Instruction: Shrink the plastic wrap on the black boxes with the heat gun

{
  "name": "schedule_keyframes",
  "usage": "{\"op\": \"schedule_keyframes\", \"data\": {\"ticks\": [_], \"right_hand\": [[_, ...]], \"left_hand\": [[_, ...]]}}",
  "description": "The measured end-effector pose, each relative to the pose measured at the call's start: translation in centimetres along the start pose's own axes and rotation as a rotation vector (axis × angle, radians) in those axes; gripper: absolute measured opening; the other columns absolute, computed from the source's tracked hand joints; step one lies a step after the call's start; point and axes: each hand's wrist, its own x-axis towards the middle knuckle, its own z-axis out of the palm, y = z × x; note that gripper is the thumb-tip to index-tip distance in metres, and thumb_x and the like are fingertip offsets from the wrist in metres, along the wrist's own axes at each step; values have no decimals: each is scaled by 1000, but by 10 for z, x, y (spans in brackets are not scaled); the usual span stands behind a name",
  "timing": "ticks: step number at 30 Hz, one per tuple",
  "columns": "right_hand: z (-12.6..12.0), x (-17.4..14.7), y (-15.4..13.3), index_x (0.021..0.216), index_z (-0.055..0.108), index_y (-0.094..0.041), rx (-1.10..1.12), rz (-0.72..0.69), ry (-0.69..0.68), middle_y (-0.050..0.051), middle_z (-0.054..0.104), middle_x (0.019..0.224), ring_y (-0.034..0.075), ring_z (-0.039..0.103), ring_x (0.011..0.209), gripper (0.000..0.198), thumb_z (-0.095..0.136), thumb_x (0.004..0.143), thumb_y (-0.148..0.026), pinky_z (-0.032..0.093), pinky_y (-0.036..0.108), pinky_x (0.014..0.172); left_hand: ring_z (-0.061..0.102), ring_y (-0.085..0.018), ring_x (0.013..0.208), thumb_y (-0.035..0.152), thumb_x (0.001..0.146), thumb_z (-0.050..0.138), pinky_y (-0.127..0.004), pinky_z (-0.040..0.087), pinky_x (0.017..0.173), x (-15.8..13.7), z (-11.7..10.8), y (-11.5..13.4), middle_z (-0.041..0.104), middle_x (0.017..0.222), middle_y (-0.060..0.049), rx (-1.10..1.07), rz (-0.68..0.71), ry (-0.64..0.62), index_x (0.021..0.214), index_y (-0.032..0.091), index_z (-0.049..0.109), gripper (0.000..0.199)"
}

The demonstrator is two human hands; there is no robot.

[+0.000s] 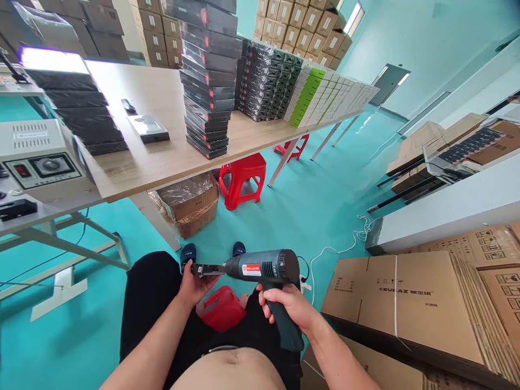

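Note:
In the lower middle of the head view, my right hand (286,304) is wrapped round the grip of a dark heat gun (254,266) with a red and white label. The gun lies level, its nozzle aimed left. My left hand (192,287) holds a thin dark box (208,269) edge-on, just in front of the nozzle. Whether nozzle and box touch, I cannot tell. Both hands are above my lap, and a red stool (223,309) shows between my legs.
A wooden table (142,168) carries a tall stack of black boxes (209,81), film-wrapped boxes (264,81) and white-green boxes (320,97). Left stands a control machine (44,162). On the floor are a red stool (247,168), an open carton (195,211), flattened cartons (398,309) and a white cord (333,249).

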Motion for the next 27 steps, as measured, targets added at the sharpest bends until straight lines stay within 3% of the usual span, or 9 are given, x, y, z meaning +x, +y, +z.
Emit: {"op": "schedule_keyframes", "data": {"ticks": [4,8,13,18,23,27], "right_hand": [[6,0,2,98,67,-11,-44,0,-103,5,64,76,14,60,59,30,65,74,-29,49,26,53],[10,4,3,98,67,-12,-64,-32,-36,4,64,75,14,59,58,29,64,75,-30,48,27,53],[14,5,1,88,69,-11,-104,-6,-113,2,62,66,13,57,54,24,66,72,-29,48,27,53],[16,8,2,93,68,-12,-97,-37,8,2,63,67,14,59,56,28,65,73,-31,47,27,51],[10,8,5,93,68,-10,-23,36,-82,5,65,74,14,60,56,27,65,72,-29,48,26,51],[2,11,8,97,66,-11,41,-22,66,5,65,75,14,60,57,29,62,75,-29,48,25,49]], "left_hand": [[64,-24,62,53,83,50,-39,56,55,2,0,-1,62,69,-6,-1,38,53,83,17,54,36],[67,-28,75,56,83,47,-42,57,64,2,0,0,63,80,-12,-25,23,51,87,15,54,41],[63,-21,62,51,85,48,-35,56,52,2,1,0,61,73,-6,-40,54,49,85,17,53,34],[67,-26,75,54,84,48,-43,58,65,5,-1,-1,62,81,-11,-66,28,48,90,15,54,40],[65,-23,68,50,84,48,-38,58,57,4,-2,1,62,78,-7,-106,73,22,87,18,54,32],[66,-30,87,53,81,50,-44,58,66,3,-1,2,62,92,-12,-161,-5,6,95,17,54,39]]}}
